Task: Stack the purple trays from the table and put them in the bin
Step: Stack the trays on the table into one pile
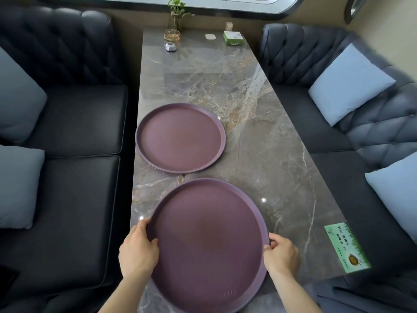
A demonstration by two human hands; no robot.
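Two round purple trays are on the grey marble table [259, 136]. The near purple tray [208, 245] is at the table's front end; my left hand [138, 251] grips its left rim and my right hand [281, 254] grips its right rim, thumbs over the edge. The far purple tray [180, 137] lies flat near the table's left edge, just beyond the near one and apart from it. No bin is in view.
Dark tufted sofas [74, 123] with pale blue cushions [348, 85] flank the table on both sides. At the far end stand a plant in a glass vase [177, 16], a gold-rimmed glass [172, 35], a small grey device [170, 46] and a green box [233, 38]. A green sticker [346, 247] lies at the front right.
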